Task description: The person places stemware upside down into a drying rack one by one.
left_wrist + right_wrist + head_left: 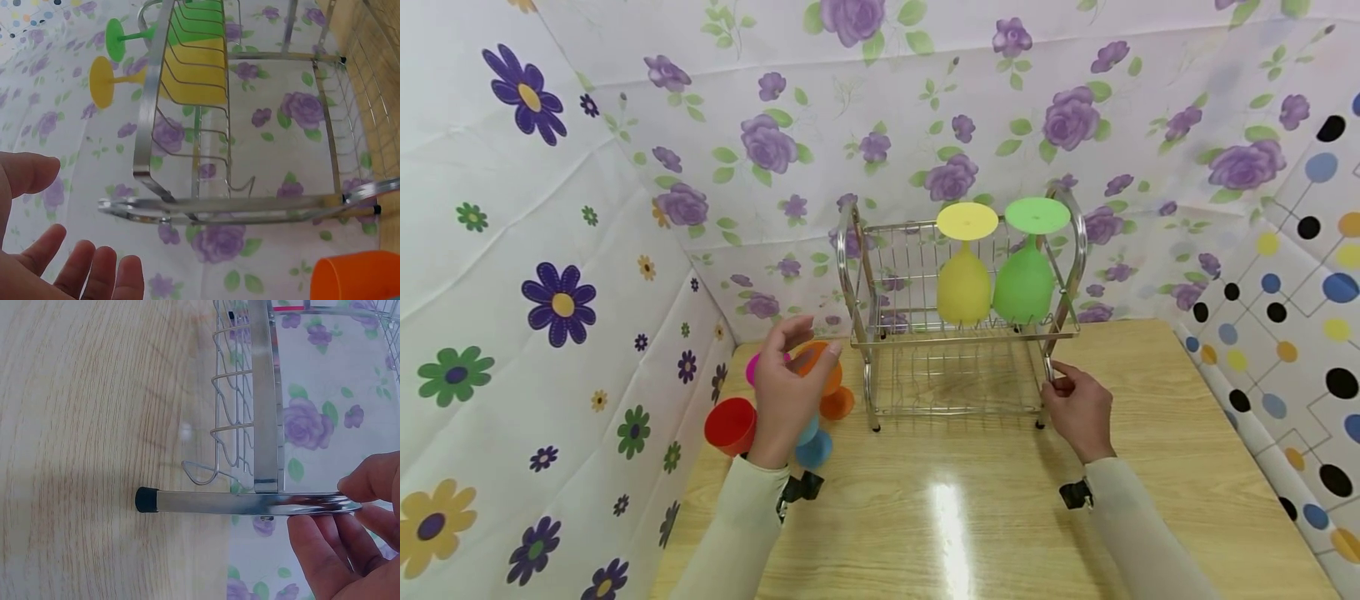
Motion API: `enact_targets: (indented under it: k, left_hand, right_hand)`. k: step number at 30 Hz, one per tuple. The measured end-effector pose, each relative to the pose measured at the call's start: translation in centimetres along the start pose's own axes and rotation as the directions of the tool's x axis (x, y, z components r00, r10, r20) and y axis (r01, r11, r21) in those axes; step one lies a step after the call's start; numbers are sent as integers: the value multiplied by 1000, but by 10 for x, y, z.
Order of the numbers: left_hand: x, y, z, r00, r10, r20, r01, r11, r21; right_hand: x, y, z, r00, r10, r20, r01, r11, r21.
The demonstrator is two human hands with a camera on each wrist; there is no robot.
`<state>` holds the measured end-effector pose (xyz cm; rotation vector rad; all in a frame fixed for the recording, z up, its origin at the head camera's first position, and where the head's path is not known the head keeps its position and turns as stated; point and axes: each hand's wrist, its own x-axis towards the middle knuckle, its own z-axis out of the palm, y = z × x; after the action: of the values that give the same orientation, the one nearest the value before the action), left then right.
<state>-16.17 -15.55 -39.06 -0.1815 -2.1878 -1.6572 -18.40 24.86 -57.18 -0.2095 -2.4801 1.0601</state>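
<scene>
My left hand point(786, 398) is raised over a group of plastic goblets, fingers loosely curved and thumb apart, with nothing held. Beneath and around it are an orange goblet point(837, 403), a blue goblet point(814, 451), a red cup point(730, 427) and a magenta piece point(752, 368), partly hidden by the hand. At the right side of a two-tier metal dish rack point(925, 341), my right hand point(1081, 412) pinches the side frame point(300, 504) between thumb and fingers. A yellow goblet point(964, 287) and a green goblet point(1025, 287) stand upside down on the rack's upper tier.
The rack stands on a wooden table point(887, 517), close to a flower-patterned cloth point(865, 100) behind it. Another flowered cloth point(497, 292) borders the left side, near the goblets. A dotted cloth point(1300, 333) lines the right.
</scene>
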Motion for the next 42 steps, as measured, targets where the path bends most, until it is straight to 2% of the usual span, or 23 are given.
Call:
enact_targets:
  k: [9, 17, 23, 30, 38, 42]
  left_hand:
    - [-21, -18, -21, 993, -77, -85, 84, 993, 84]
    - [-49, -47, -35, 969, -116, -218, 150, 978, 147]
    - [-68, -72, -39, 938, -166, -304, 222, 961, 163]
    - [-86, -96, -29, 898, -196, -395, 280, 945, 168]
    - [-96, -128, -12, 835, -278, -475, 336, 941, 39]
    - [-96, -138, -6, 820, -308, -482, 350, 937, -3]
  right_hand:
    - [-2, 2, 2, 1000, 7, -3, -7, 1000, -2]
    - [-2, -2, 3, 1000, -2, 5, 2, 1000, -2]
    - [-1, -3, 4, 1000, 0, 12, 0, 1000, -2]
    - [-2, 2, 2, 999, 33, 6, -33, 999, -9]
    - [-1, 2, 2, 1000, 29, 2, -29, 1000, 5]
    - [-1, 1, 2, 999, 42, 9, -42, 999, 6]
